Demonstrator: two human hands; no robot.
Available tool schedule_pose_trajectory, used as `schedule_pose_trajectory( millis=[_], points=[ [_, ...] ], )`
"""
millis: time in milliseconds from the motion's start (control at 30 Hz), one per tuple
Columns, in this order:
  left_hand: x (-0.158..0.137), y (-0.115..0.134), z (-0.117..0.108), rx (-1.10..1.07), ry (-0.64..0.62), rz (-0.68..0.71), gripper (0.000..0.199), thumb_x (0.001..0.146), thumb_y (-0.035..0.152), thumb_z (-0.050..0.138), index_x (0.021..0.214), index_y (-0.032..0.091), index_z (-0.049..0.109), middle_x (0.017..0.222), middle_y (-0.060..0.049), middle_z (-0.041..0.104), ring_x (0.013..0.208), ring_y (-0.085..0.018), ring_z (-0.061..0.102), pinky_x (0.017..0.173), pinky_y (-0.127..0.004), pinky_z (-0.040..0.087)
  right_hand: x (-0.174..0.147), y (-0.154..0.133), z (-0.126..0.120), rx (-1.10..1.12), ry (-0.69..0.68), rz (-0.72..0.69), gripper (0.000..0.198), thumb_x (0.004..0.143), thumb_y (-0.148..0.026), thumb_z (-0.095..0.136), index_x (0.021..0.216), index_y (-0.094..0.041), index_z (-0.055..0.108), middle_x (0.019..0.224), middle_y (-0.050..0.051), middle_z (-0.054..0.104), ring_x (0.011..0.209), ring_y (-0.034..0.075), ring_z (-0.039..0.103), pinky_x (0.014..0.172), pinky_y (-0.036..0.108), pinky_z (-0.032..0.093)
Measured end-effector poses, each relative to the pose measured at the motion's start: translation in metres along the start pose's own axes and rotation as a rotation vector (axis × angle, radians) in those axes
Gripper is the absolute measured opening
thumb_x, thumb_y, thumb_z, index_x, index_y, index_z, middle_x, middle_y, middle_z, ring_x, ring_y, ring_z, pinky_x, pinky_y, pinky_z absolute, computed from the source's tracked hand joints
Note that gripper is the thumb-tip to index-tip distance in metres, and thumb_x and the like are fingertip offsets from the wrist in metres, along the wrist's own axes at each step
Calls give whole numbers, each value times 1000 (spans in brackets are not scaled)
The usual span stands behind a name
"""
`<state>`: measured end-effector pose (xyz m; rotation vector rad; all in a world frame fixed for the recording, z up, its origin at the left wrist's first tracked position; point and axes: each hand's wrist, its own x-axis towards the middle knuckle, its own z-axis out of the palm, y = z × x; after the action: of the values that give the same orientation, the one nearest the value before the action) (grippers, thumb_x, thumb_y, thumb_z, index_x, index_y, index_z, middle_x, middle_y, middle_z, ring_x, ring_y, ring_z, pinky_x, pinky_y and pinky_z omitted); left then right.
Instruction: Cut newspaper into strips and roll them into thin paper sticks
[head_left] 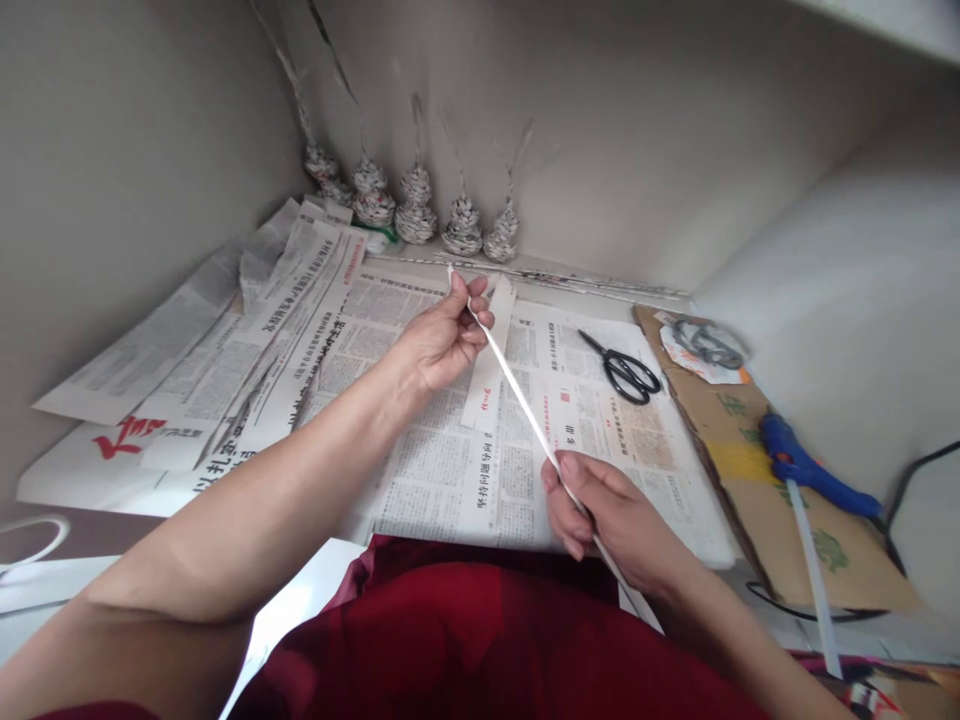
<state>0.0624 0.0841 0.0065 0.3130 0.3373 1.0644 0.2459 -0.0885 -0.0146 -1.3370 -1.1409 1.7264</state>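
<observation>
A thin white rolled paper stick slants between my two hands above the spread newspaper. Near its far tip, my left hand pinches it between thumb and fingers. Lower down, my right hand has its fingers closed around the same stick, whose other end runs on under the wrist toward my lap. Beneath my left hand lies a loose newspaper strip. Black-handled scissors rest on the newspaper to the right of both hands.
Several gourd-shaped woven paper pieces stand along the back wall, with long paper sticks before them. Cut newspaper strips are piled at left. On the right, cardboard carries a blue glue gun and a grey wire coil.
</observation>
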Motion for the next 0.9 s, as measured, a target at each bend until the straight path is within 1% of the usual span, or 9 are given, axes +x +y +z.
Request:
schedule_pose_trajectory(
  millis=[67,133,233,333,400,500,633,800,900],
  points=[
    [0,0,1,-1,8,8,32,97,34,40,84,11,59,57,2,48,50,-5,50,37,-11,28,0,-1,-1,186,-90,66,34,96,-50,36,84,-21,50,44,-10,29,37,9,34,42,23,28],
    [0,1,2,-3,35,30,31,97,33,40,83,11,58,57,2,48,49,-5,49,36,-11,27,-1,-3,-3,184,-116,87,37,96,-52,33,87,-21,53,43,-10,31,36,10,34,41,24,28],
    [1,1,2,5,65,79,31,97,32,40,82,11,58,56,1,48,50,-5,50,36,-10,27,-5,-7,-5,-225,33,-8,38,96,-52,36,92,-21,57,51,-5,46,46,12,45,47,27,33],
    [1,1,3,22,73,103,32,96,33,40,82,11,58,57,1,49,50,-5,51,37,-10,29,-9,-9,-5,-700,239,-168,30,94,-46,45,81,-21,56,57,-3,48,53,12,43,54,28,33],
    [0,1,3,28,84,102,32,97,33,39,82,11,58,57,1,49,49,-5,51,37,-11,30,-9,-6,-4,-765,261,-182,32,96,-45,40,79,-22,54,56,-4,46,53,12,41,55,28,33],
    [-1,0,4,27,102,85,31,97,32,39,83,11,57,57,2,49,49,-5,50,37,-11,30,-7,0,-3,-609,191,-124,36,98,-46,32,84,-22,53,55,-4,46,52,11,42,54,26,36],
    [-1,0,3,21,99,81,31,97,31,39,82,11,58,56,2,48,48,-5,49,36,-11,28,-6,5,-4,-391,122,-68,38,98,-48,33,84,-20,55,51,-5,46,48,10,42,51,24,36],
    [0,-1,2,28,82,50,33,97,33,39,81,11,58,56,2,48,48,-5,50,35,-10,27,-5,5,-5,124,-139,57,40,99,-45,31,78,-20,54,38,-10,29,33,8,34,38,22,26],
    [0,-1,1,35,71,58,33,97,33,41,81,10,58,56,2,48,49,-5,50,36,-10,27,-3,1,-7,167,-228,110,50,99,-49,24,82,-18,59,38,-8,31,32,10,37,37,22,28]
  ],
)
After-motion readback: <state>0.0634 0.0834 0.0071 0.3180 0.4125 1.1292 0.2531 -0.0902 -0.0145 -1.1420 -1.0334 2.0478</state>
